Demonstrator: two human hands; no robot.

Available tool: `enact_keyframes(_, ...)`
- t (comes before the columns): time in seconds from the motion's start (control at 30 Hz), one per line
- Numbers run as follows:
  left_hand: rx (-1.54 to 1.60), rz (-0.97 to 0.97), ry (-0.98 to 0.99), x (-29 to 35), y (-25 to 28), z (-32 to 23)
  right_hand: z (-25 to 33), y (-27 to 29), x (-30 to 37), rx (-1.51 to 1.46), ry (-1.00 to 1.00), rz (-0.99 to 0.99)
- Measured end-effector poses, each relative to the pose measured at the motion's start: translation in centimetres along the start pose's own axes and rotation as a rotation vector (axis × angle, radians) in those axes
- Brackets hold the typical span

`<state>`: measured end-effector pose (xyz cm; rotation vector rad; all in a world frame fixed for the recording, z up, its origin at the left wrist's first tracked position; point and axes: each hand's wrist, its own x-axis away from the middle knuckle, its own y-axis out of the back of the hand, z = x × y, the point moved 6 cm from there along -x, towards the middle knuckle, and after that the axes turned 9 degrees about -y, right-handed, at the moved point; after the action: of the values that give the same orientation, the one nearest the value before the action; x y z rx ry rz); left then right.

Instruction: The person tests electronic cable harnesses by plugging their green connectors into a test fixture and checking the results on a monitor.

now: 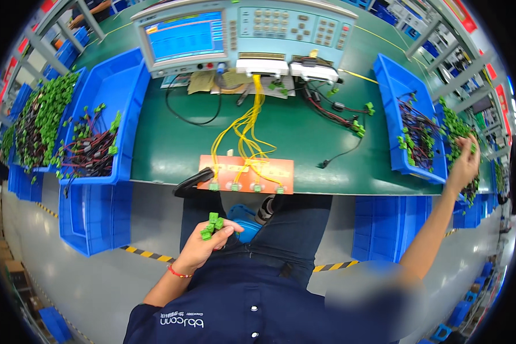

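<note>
My left hand (203, 245) is closed round several green terminal connectors (213, 222), held in front of my lap below the table edge. On the far right, my right hand (466, 165) reaches over a heap of green connectors with dark wires (454, 129) beside a blue bin. Its fingers are curled down at the heap, and what they grip is too small to make out. An orange test board (206, 163) lies at the table's front edge, with yellow wires (247, 129) running to it and green connectors (257, 188) along its front.
A test instrument (292, 28) with a lit screen stands at the back of the green table (178, 137). Blue bins of wired connectors flank it, one left (131, 74) and one right (387, 86). A black-handled tool (192, 182) overhangs the front edge. Loose wired connectors (355, 126) lie right of centre.
</note>
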<state>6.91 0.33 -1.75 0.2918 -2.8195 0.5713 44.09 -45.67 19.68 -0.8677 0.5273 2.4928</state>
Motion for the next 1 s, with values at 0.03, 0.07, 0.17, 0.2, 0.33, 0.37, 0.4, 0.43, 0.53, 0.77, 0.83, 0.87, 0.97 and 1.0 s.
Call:
enact_keyframes(0.03,-0.013,0.024,-0.013,-0.2,-0.3,-0.2,0.6,0.9,-0.4,-0.012,0.022,-0.021)
enact_keyframes(0.07,-0.008,0.009,-0.015,-0.4,-0.4,-0.2,1.0,1.6,-0.9,-0.024,0.044,-0.042)
enact_keyframes(0.17,0.000,0.055,0.005,-0.5,-1.0,-0.3,-1.5,0.6,-2.0,0.141,-0.048,0.190)
enact_keyframes(0.2,0.008,0.044,0.004,-0.5,-0.8,-0.2,-3.4,-0.8,-1.9,0.235,-0.154,0.411)
enact_keyframes(0.33,-0.040,0.062,-0.009,-0.2,-0.5,-0.1,-6.9,-0.5,-1.6,0.415,-0.239,0.383)
enact_keyframes(0.37,-0.057,0.065,-0.022,-0.1,-0.3,-0.2,-6.6,0.8,-2.4,0.315,-0.193,0.258)
enact_keyframes(0.4,-0.054,0.056,-0.020,0.0,-0.1,-0.2,-5.8,1.7,-3.1,0.213,-0.152,0.135)
enact_keyframes(0.43,-0.060,0.051,-0.026,0.2,0.2,-0.2,-3.9,2.2,-3.4,0.159,-0.077,0.011)
enact_keyframes(0.53,-0.060,0.036,-0.028,0.5,0.8,-0.1,0.0,3.6,-4.3,0.102,0.069,-0.196)
enact_keyframes(0.77,-0.014,0.082,-0.021,0.4,0.3,0.8,-3.0,-2.1,-3.2,0.592,0.140,0.527)
enact_keyframes(0.83,-0.013,0.087,-0.024,0.4,0.3,0.9,-1.6,-0.8,-4.1,0.462,0.097,0.340)
enact_keyframes(0.87,-0.015,0.098,-0.027,0.5,0.3,1.0,-0.6,0.7,-4.7,0.333,0.050,0.148)
enact_keyframes(0.97,-0.046,0.068,-0.066,0.7,1.1,1.1,6.1,0.3,-1.6,0.061,0.031,-0.133)
enact_keyframes(1.0,-0.039,0.081,-0.068,0.7,1.2,1.0,5.1,3.6,-4.1,0.046,0.086,-0.141)
